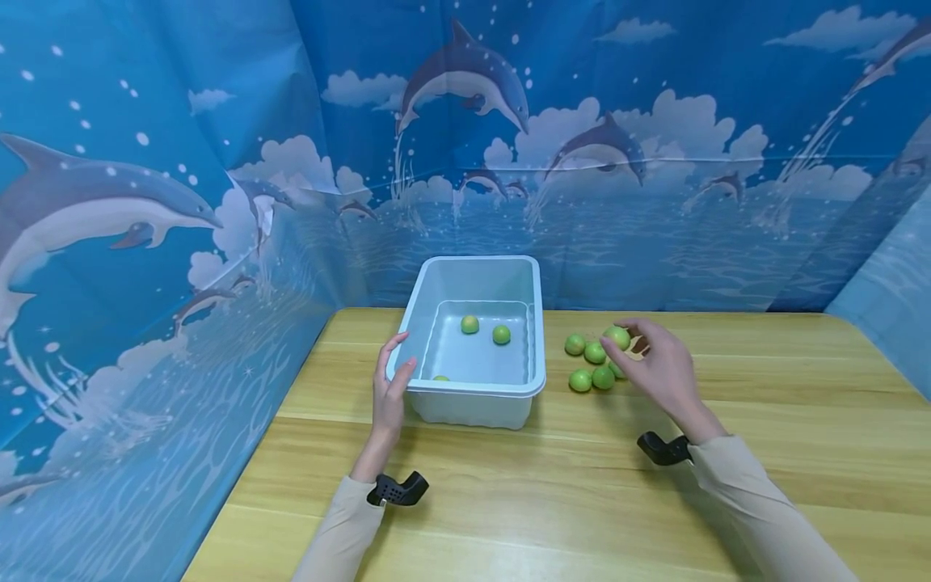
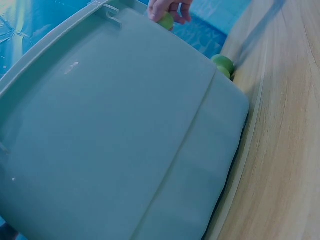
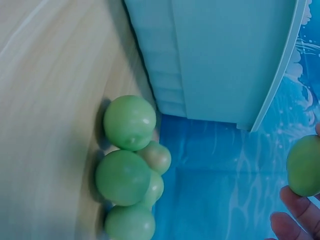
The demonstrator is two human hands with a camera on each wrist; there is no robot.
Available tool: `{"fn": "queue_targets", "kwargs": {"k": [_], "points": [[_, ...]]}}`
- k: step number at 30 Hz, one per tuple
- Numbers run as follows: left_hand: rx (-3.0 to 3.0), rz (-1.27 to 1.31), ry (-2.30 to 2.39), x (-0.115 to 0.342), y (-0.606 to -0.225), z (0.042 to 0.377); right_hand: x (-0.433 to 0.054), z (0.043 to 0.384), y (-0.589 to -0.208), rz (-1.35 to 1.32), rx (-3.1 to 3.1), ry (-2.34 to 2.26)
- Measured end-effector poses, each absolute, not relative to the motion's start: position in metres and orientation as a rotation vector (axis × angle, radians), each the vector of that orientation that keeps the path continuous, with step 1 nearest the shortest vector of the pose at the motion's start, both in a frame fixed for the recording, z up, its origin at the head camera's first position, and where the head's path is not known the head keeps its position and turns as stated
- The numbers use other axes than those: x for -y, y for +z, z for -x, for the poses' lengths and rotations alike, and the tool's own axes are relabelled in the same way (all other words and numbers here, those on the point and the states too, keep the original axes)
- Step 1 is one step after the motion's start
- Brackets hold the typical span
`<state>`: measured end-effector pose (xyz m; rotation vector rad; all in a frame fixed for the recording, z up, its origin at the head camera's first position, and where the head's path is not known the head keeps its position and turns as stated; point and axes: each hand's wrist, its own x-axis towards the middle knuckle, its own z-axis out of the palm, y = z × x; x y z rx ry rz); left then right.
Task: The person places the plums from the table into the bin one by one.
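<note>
In the head view, a pale blue plastic box (image 1: 473, 408) stands on the table with three small round green fruits (image 1: 501, 334) on its floor, one partly hidden by the near wall. My left hand (image 1: 389, 396) grips the rim at the near left corner. To the right of the box, my right hand (image 1: 663, 368) pinches a round green fruit (image 1: 617, 337) between thumb and fingers, raised above the table. Beneath it lies a cluster of several more green fruits (image 1: 595, 352). The right wrist view shows the pinched fruit (image 3: 305, 166) at the right edge, apart from the cluster (image 3: 123, 177).
The wooden table (image 1: 553, 501) reaches back to a blue dolphin-print sheet (image 1: 451, 202) hanging behind and along the left side. Black wrist devices (image 1: 398, 489) sit at both sleeve cuffs.
</note>
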<state>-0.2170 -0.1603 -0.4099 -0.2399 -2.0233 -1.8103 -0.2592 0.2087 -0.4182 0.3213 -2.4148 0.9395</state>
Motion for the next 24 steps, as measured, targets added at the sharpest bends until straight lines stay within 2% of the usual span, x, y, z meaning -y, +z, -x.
{"fn": "queue_targets", "kwargs": {"k": [24], "points": [[2.016, 0.259, -1.808, 0.162, -0.411, 0.217, -0.182, 0.271, -0.399, -0.384, 2.375, 0.963]]}}
